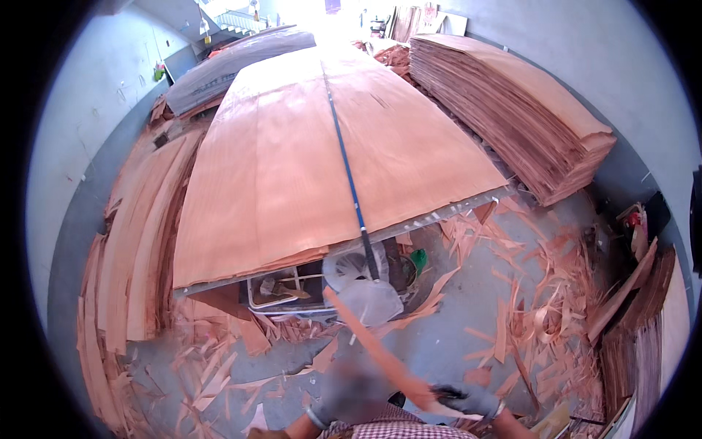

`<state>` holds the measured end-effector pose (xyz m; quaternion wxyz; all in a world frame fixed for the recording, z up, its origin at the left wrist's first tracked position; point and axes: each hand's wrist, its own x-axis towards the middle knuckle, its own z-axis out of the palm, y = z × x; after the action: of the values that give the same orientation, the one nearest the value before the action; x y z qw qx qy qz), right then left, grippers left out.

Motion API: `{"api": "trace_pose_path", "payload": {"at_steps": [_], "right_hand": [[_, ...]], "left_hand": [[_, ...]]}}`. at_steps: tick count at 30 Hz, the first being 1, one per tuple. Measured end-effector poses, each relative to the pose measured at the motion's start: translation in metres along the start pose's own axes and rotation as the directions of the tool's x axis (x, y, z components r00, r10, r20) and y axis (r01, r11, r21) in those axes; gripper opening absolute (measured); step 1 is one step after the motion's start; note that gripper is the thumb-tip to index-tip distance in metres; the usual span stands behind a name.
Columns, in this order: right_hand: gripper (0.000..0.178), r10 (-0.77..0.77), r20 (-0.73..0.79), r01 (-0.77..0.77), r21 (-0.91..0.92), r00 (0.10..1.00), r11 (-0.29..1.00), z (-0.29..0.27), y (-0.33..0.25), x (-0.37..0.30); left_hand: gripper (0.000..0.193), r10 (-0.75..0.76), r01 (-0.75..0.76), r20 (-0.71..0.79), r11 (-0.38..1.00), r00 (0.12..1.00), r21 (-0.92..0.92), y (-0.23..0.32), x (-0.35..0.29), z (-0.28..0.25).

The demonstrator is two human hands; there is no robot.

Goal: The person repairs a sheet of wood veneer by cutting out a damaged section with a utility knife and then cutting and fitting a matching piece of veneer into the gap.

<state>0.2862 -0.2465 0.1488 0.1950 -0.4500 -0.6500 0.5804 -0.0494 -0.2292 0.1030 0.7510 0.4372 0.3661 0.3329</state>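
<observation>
A long, narrow strip of reddish wood veneer (373, 344) slants up in front of my body. My right hand (468, 401), in a grey glove with dark fingers, is closed on its lower end. My left hand (355, 391), also gloved, is beside the strip on its left; motion smears its fingers, so its grip cannot be made out. Ahead, a broad veneer sheet (292, 161) covers a long table. Along that sheet lies a thin blue pole (341, 139), its black handle reaching past the near edge.
Below the table's near edge are a white-rimmed tray (256, 298) and clear plastic (371, 301). Veneer scraps (541, 307) litter the floor. A tall veneer stack (497, 110) stands right, long strips (121, 263) lie left, and a plastic-covered pile (227, 73) sits behind. Upright offcuts (636, 336) crowd the lower right.
</observation>
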Motion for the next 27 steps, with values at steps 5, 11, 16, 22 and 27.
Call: {"api": "trace_pose_path", "payload": {"at_steps": [5,11,16,22,27], "right_hand": [[0.032,-0.006,-0.188,0.010,0.018,0.982,1.000,-0.118,-0.017,-0.017],[0.035,0.155,-0.399,-0.154,0.034,0.904,0.987,-0.248,0.000,-0.017],[0.041,0.453,-0.642,-0.256,0.381,0.619,0.889,-0.383,0.084,-0.086],[0.050,-0.010,-0.810,-0.741,-0.541,0.586,0.397,-0.517,0.150,-0.167],[0.040,0.443,-0.873,-0.811,0.102,0.205,0.576,-0.670,0.205,-0.167]], "left_hand": [[0.011,-0.087,0.085,0.007,0.986,0.996,0.144,0.029,0.128,0.065],[0.012,0.036,-0.030,-0.060,0.995,0.998,0.094,0.068,0.288,0.113],[0.013,0.060,-0.091,-0.133,0.965,0.989,-0.245,0.145,0.411,0.172],[0.013,0.182,-0.186,-0.165,0.983,0.969,-0.009,0.178,0.526,0.218],[0.014,0.054,-0.063,-0.185,0.997,0.981,-0.047,0.164,0.625,0.286]]}}
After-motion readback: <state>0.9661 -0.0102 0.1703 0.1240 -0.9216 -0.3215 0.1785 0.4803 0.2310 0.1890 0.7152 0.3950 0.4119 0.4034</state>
